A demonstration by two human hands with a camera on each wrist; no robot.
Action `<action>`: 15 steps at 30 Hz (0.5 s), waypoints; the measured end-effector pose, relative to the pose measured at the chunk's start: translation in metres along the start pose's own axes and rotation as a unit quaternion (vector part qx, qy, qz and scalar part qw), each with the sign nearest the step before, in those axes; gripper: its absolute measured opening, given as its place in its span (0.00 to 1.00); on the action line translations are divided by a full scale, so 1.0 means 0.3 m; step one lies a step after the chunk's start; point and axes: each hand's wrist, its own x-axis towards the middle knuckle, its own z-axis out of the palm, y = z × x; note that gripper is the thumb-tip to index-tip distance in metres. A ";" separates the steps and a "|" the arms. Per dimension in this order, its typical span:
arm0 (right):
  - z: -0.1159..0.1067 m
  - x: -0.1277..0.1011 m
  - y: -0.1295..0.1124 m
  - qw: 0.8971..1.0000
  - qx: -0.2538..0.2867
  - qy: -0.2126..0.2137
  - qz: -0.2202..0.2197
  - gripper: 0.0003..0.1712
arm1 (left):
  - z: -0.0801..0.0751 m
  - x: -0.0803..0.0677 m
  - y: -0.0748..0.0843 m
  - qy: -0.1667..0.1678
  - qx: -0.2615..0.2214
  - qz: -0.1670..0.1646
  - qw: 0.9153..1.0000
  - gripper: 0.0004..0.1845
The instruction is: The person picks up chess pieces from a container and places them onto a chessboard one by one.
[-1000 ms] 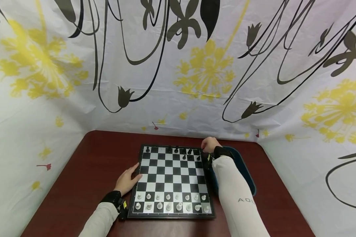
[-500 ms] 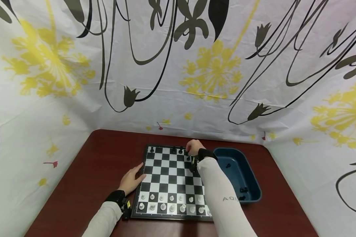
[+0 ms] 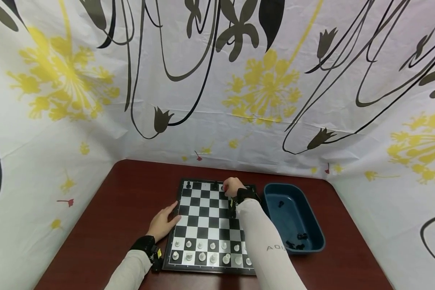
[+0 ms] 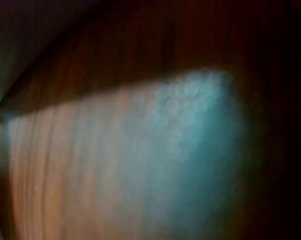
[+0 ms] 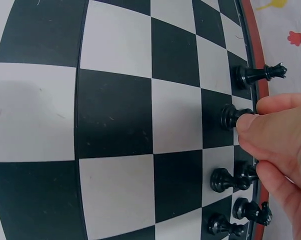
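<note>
My right hand pinches a black chess piece between thumb and finger at the far side of the chessboard. Only the base of that piece shows; my thumb covers its top. The right wrist view has a black queen standing to one side of it, and on the other side a black pawn, another pawn and a black knight. My left hand rests at the board's left edge with its fingers stretched out. The left wrist view holds just blurred tabletop.
A blue tray with several loose black pieces stands right of the board. White pieces line the near two rows. A lone black piece occupies the far left corner. Patterned cloth hangs behind the table.
My right hand has gone from the tray side, at the far right corner, leftward over the board's far rows, uncovering the tray. My left hand has kept its place at the board's edge.
</note>
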 end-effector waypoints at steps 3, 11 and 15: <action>0.004 -0.006 -0.006 1.000 0.005 -0.004 0.010 0.07 | 0.006 -0.002 -0.002 0.002 0.000 0.001 1.000 0.33; 0.005 -0.023 -0.034 0.999 0.001 -0.006 0.037 0.07 | 0.008 -0.001 0.000 0.004 -0.007 0.003 1.000 0.33; 0.001 -0.023 -0.039 1.000 0.000 -0.008 0.030 0.06 | 0.005 0.000 -0.004 0.004 -0.004 -0.001 1.000 0.34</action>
